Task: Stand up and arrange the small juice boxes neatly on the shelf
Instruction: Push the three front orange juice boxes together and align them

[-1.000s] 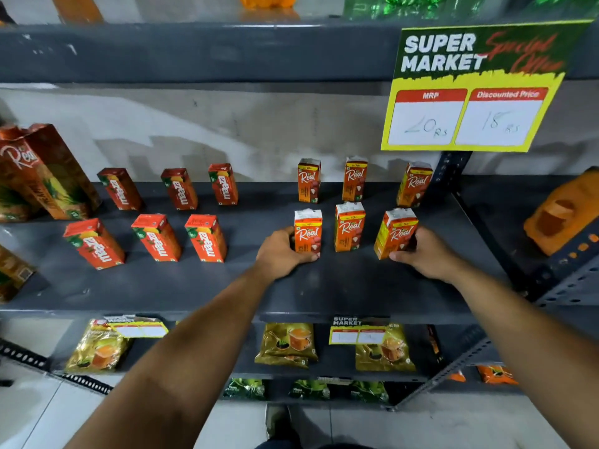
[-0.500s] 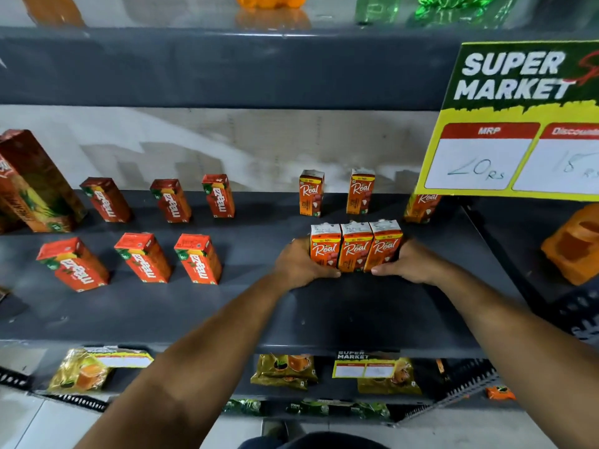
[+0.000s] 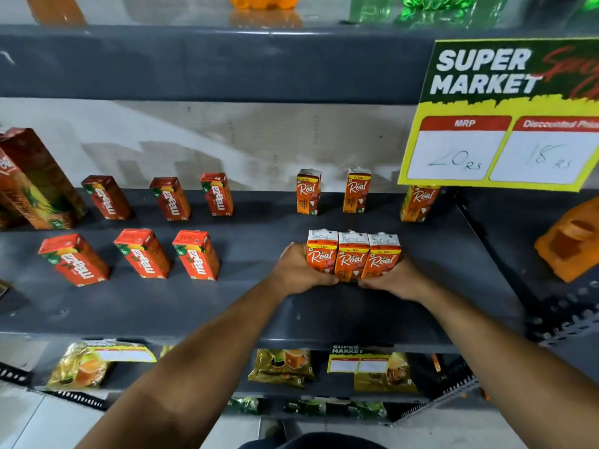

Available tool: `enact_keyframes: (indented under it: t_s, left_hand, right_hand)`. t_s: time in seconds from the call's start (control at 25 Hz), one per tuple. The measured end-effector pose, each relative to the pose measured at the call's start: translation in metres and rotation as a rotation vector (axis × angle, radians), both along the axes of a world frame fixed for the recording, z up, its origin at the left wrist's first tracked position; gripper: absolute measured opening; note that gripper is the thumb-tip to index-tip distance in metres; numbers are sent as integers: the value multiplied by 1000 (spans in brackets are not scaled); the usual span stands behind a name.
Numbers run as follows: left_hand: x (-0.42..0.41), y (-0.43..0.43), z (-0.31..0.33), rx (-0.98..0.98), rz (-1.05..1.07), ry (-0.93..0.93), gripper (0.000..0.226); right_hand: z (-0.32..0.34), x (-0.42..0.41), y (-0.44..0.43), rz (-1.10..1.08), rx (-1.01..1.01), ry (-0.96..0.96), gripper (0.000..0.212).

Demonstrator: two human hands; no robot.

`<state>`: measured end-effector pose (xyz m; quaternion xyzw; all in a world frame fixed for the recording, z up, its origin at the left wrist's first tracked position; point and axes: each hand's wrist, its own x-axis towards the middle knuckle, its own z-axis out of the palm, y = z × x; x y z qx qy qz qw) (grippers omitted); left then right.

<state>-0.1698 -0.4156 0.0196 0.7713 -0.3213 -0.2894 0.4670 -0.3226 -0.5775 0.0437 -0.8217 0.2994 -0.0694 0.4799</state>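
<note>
Three small orange Real juice boxes (image 3: 352,256) stand upright, pressed side by side on the dark grey shelf (image 3: 246,306). My left hand (image 3: 299,273) grips the left box of the row and my right hand (image 3: 393,280) grips the right box, squeezing the row between them. Behind them three more Real boxes (image 3: 356,190) stand apart near the back wall; the rightmost is partly hidden by a sign. Several red Maaza boxes (image 3: 196,256) stand in two rows on the left half of the shelf.
A yellow "Super Market" price sign (image 3: 505,118) hangs from the upper shelf at right. A tall Real carton (image 3: 35,179) stands at far left. An orange plastic object (image 3: 573,241) lies on the neighbouring shelf at right. Snack packets (image 3: 282,367) fill the lower shelf.
One second ago the front three Real boxes stood apart. My hands have since pushed them together into a tight row, and the view has moved closer to the shelf.
</note>
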Motion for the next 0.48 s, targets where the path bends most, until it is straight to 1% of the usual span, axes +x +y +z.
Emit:
enact_keyframes:
  t_s: [0.16, 0.28, 0.48]
  left_hand:
    - [-33, 19, -1, -29, -3, -7, 51]
    - [-55, 29, 1, -13, 14, 0, 46]
    - [-81, 40, -1, 65, 38, -53, 51]
  right_hand:
    - [1, -30, 12, 103, 49, -11, 46]
    - [-1, -50, 20, 109, 26, 3, 41]
    - [1, -72, 31, 121, 33, 8, 40]
